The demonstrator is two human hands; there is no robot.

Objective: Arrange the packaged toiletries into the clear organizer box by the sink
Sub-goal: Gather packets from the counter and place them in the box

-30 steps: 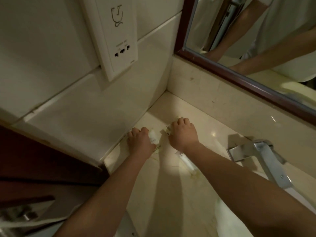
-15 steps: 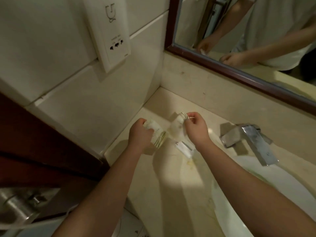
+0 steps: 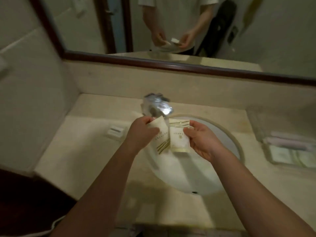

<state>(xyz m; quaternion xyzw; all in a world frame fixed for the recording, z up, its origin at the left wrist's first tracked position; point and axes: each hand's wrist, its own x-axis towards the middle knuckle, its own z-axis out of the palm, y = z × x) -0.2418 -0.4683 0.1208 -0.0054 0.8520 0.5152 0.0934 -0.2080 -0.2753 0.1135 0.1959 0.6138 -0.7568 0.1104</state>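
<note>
On the tabletop [image 3: 85, 159], right of the sink [image 3: 188, 177], the clear organizer box [image 3: 256, 129] is seen blurred and cut off by the frame edge. Over the sink, well apart from it, a cream packet [image 3: 161, 135] is pinched in the left grip [image 3: 142, 132] and a second packet [image 3: 179, 136] in the right grip [image 3: 201, 139]. Their gold print cannot be read.

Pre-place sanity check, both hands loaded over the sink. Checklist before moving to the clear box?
1. Left hand grips left packet: ok.
2. Right hand grips right packet: ok.
3. Organizer box in view, right of sink: ok.
4. Free room in the box: cannot tell, blurred.
5. Everything collected: not ok, small packet lies on counter left of the sink.
</note>
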